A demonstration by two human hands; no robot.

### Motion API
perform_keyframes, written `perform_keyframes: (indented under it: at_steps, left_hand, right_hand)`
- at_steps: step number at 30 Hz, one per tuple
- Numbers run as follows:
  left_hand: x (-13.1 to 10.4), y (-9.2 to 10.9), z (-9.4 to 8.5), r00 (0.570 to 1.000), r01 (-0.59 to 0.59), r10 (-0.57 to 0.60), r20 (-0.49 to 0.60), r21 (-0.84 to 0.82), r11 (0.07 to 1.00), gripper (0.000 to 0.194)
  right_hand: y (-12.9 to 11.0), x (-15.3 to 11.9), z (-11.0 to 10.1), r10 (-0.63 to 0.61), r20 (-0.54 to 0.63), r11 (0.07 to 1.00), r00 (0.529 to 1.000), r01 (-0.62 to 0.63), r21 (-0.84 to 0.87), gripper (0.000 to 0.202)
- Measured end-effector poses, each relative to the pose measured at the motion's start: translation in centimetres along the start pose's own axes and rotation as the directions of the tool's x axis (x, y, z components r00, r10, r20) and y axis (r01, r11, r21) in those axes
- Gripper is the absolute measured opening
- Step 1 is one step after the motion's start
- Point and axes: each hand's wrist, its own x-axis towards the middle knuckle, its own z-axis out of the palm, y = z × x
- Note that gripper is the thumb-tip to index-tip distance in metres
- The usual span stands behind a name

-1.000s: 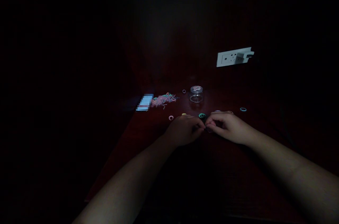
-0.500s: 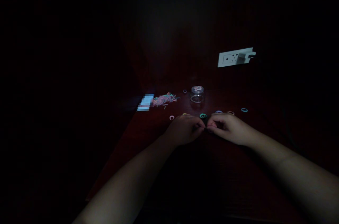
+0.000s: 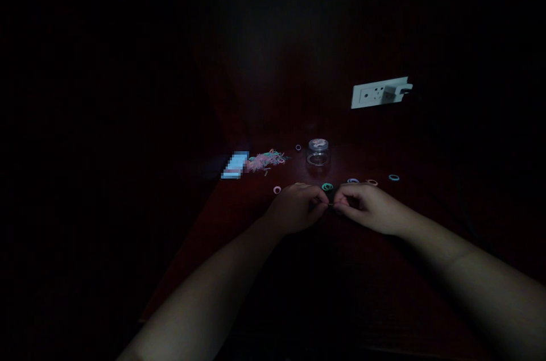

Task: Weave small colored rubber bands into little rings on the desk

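Observation:
Over the dark red table [image 3: 205, 224], my left hand [image 3: 298, 207] and my right hand [image 3: 367, 207] face each other with thumb and forefinger pinched. A small thin thing spans the narrow gap between the fingertips; it is too dark to make out. Just beyond the fingertips lie green rings [image 3: 327, 186]. A pink ring [image 3: 277, 190] is left of my left hand. Behind my right hand are a purple ring [image 3: 353, 181] and an orange ring [image 3: 372, 182], both partly hidden, and a blue ring [image 3: 393, 178] lies further right.
A lidded clear jar [image 3: 318, 155] stands beyond my hands. Left of it are a lone ring [image 3: 298, 147], a heap of coloured bands [image 3: 268, 161] and a bright, pixelated screen [image 3: 235, 165]. A socket plate [image 3: 367, 96] with a plug is on the wall.
The fingertips of my left hand have shifted slightly left, so the gap between the two pinches is a little wider. Otherwise my hands and the objects look the same.

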Motion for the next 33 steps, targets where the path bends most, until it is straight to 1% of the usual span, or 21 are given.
perform_keyframes:
  at_steps: [9, 17, 20, 26, 33]
  left_hand:
    - [0.00, -0.27, 0.04, 1.000, 0.006, -0.007, -0.016, -0.029, 1.000, 0.006]
    - [0.01, -0.21, 0.08, 0.999, 0.039, -0.038, 0.021, -0.049, 0.998, 0.012]
    - [0.00, -0.19, 0.02, 0.998, 0.044, -0.041, 0.041, -0.053, 0.998, 0.008]
    - [0.00, -0.23, -0.06, 0.998, 0.042, -0.040, 0.043, -0.037, 0.998, 0.007]
    - [-0.05, -0.22, -0.06, 0.999, 0.041, -0.040, 0.032, -0.022, 0.999, 0.008]
  right_hand:
    - [0.19, -0.07, -0.01, -0.020, 0.003, 1.000, 1.000, 0.020, 0.008, 0.011]
    - [0.07, -0.02, 0.06, -0.016, -0.029, 1.000, 0.999, 0.016, -0.001, 0.013]
    - [0.13, -0.02, 0.11, -0.010, -0.023, 1.000, 1.000, 0.010, 0.010, 0.013]
    - [0.05, 0.03, 0.15, -0.005, -0.035, 1.000, 0.999, 0.005, 0.014, 0.012]
    - [0.01, 0.07, 0.08, -0.037, -0.051, 0.999, 0.998, 0.037, 0.005, 0.009]
